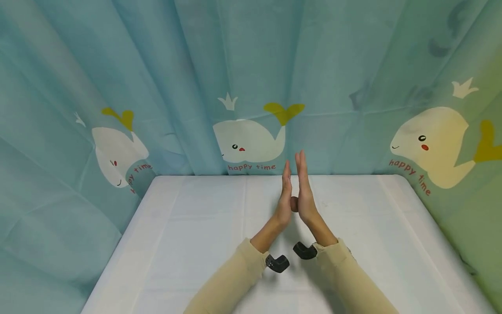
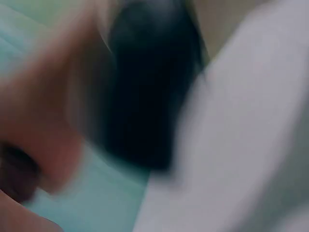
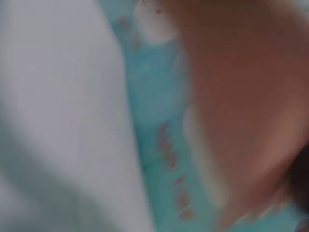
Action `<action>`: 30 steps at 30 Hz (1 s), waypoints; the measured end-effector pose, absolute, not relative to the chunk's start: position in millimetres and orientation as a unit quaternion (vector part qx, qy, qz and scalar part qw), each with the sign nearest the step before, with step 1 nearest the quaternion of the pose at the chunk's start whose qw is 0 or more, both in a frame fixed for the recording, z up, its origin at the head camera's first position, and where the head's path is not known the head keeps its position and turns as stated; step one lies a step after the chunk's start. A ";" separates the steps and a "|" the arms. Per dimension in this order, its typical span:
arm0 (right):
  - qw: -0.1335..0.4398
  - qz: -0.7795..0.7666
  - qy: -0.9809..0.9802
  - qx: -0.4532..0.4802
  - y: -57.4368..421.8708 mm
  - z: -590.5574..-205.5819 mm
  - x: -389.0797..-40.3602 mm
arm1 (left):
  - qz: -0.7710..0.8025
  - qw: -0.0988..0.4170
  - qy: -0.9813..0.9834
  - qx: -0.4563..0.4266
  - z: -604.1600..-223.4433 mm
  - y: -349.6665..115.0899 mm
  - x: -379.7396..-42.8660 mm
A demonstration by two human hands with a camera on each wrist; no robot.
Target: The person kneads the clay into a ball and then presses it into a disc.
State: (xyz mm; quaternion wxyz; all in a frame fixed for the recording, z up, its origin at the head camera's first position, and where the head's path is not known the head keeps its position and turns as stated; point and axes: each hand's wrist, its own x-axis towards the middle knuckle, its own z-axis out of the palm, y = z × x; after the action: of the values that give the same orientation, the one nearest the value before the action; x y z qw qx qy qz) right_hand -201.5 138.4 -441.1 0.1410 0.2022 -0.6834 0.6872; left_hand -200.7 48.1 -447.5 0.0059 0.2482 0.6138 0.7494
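Between the two palms sits a small dark brown ball [image 1: 294,204], roughly round, held above the white table. The left hand [image 1: 284,200] presses it from the left with straight fingers pointing up and away. From the right, the right hand [image 1: 306,194] presses against it, its fingers also straight and close together. The fingertips of the two hands stand slightly apart. In the blurred left wrist view, the ball [image 2: 19,176] shows at the left edge between skin surfaces. Only a dark part of the ball [image 3: 300,186] appears at the right edge of the right wrist view.
A white-covered table [image 1: 196,244] lies under the hands. Blue-green curtains [image 1: 251,56] printed with white whales surround its back and sides. Black curved wrist mounts [image 1: 277,264] stick out inward from both beige sleeves, close to each other.
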 end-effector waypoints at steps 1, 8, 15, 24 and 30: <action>0.142 0.682 -0.690 0.196 140.6 -445.9 -205.8 | 0.753 0.007 0.609 0.250 -444.1 47.7 -199.0; 0.100 0.710 -0.669 0.196 129.5 -468.5 -187.0 | 0.753 -0.023 0.602 0.265 -434.3 39.7 -208.5; 0.139 0.694 -0.674 0.210 130.9 -441.3 -191.0 | 0.736 0.000 0.634 0.237 -456.7 47.0 -210.5; 0.103 0.700 -0.681 0.188 135.8 -470.0 -197.1 | 0.768 -0.033 0.599 0.225 -438.0 47.9 -204.9; 0.128 0.693 -0.672 0.227 120.1 -447.5 -175.0 | 0.729 -0.029 0.653 0.203 -453.0 41.6 -215.5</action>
State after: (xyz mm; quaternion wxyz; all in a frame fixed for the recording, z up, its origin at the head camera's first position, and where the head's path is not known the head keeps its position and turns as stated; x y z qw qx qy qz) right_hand -175.0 120.1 -447.5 0.1276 0.2275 -0.6722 0.6929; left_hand -215.5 41.6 -453.0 -0.0291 0.2029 0.6526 0.7295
